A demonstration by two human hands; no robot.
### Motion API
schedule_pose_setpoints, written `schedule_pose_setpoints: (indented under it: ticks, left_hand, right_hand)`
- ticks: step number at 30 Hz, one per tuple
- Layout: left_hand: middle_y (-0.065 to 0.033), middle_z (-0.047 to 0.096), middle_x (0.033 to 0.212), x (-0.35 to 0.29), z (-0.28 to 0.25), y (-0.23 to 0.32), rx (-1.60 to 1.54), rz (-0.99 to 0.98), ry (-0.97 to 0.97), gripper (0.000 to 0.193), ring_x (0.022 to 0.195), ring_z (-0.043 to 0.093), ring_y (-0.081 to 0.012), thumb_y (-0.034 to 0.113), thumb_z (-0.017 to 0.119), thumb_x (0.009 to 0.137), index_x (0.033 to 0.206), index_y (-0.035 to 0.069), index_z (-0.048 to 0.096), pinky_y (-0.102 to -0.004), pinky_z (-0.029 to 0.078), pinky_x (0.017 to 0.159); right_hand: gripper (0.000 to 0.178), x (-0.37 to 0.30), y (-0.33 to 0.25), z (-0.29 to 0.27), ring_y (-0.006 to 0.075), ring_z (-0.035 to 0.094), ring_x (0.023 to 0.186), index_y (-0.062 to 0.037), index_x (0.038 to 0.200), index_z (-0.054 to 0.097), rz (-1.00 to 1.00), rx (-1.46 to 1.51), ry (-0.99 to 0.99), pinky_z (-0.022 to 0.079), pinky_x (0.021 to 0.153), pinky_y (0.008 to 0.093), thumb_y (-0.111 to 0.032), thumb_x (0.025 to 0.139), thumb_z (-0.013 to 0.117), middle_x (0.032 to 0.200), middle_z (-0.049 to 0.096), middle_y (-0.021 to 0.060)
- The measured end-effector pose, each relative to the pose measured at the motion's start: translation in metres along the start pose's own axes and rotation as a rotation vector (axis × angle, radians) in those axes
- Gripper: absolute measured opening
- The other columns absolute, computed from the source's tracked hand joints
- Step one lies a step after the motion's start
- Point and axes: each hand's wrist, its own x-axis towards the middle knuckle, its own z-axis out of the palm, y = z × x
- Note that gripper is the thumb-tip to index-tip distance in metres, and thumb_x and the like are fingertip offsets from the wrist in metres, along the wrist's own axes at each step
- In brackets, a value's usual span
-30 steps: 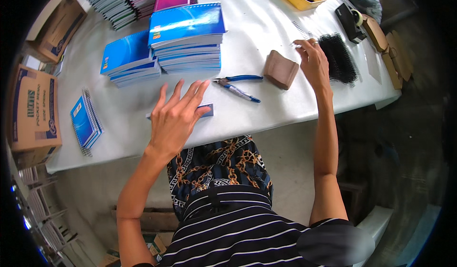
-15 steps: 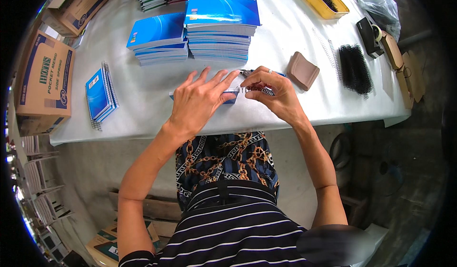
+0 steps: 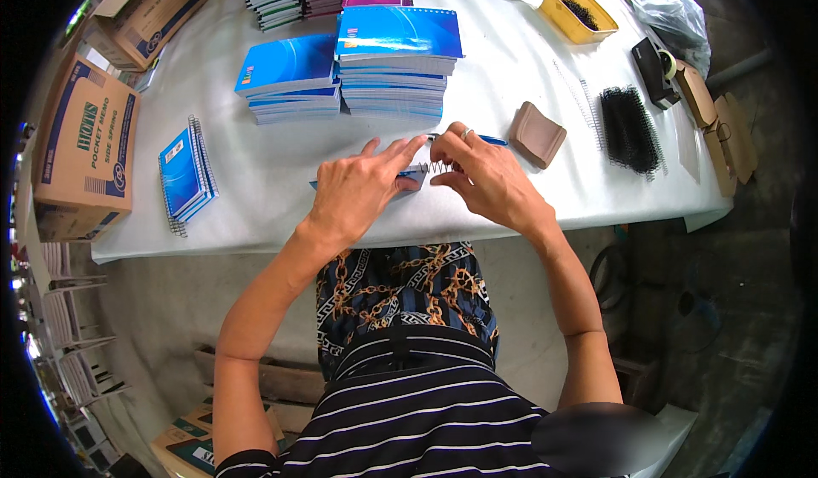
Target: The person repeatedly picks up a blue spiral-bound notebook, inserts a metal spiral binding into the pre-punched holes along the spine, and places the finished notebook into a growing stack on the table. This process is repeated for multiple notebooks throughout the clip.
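My left hand (image 3: 351,192) presses down on a small blue notebook (image 3: 411,184) near the table's front edge, covering most of it. Its fingers are bent over the cover, with the thumb on the near side. A dark spiral wire coil (image 3: 438,168) runs out from the notebook's right end toward my right hand (image 3: 492,178). The right thumb and fingers close around the coil's free part, which they partly hide. Just beyond the right knuckles lies a blue-handled tool (image 3: 492,140), its head mostly hidden by the fingers.
Two stacks of blue notebooks (image 3: 396,90) stand ahead. Bound notebooks (image 3: 183,175) lie left, near cardboard boxes (image 3: 89,150). On the right are a brown curved block (image 3: 538,135), a heap of black coils (image 3: 630,130), a tape dispenser (image 3: 654,73) and a yellow tub (image 3: 579,31).
My right hand has turned and curled its fingers further around the coil. My left hand stays on the notebook. The whole view has shifted slightly.
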Motion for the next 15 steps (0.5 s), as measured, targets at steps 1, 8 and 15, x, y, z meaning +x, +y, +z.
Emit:
schedule_pose_setpoints:
  ticks: [1, 8, 15]
  left_hand:
    - [-0.0050, 0.069, 0.114, 0.001, -0.006, 0.004, -0.002, -0.039, -0.062, 0.058, 0.082, 0.070, -0.0314, 0.036, 0.067, 0.085, 0.140, 0.030, 0.051, -0.0399, 0.057, 0.070]
    - [-0.0069, 0.069, 0.075, -0.005, -0.006, -0.009, -0.114, 0.077, -0.093, 0.057, 0.064, 0.068, -0.0266, 0.038, 0.065, 0.088, 0.141, 0.027, 0.049, -0.0406, 0.054, 0.061]
    - [-0.0067, 0.069, 0.073, -0.003, 0.003, -0.013, -0.070, 0.069, -0.052, 0.058, 0.063, 0.067, -0.0265, 0.036, 0.066, 0.087, 0.142, 0.027, 0.048, -0.0400, 0.054, 0.061]
  right_hand:
    - [0.018, -0.001, 0.003, 0.001, 0.0274, 0.064, 0.084, 0.0001, 0.100, 0.057, -0.056, -0.069, 0.004, 0.051, 0.074, 0.0408, -0.008, 0.086, 0.065, 0.098, 0.061, 0.0119]
    - [0.018, -0.003, -0.011, 0.000, 0.0333, 0.064, 0.083, -0.0035, 0.100, 0.059, -0.121, 0.005, 0.025, 0.051, 0.072, 0.0450, -0.008, 0.084, 0.065, 0.090, 0.062, 0.0141]
    - [0.019, -0.003, -0.005, 0.010, 0.0342, 0.063, 0.086, -0.0026, 0.101, 0.058, -0.080, 0.014, -0.013, 0.051, 0.072, 0.0450, -0.006, 0.084, 0.064, 0.095, 0.061, 0.0151]
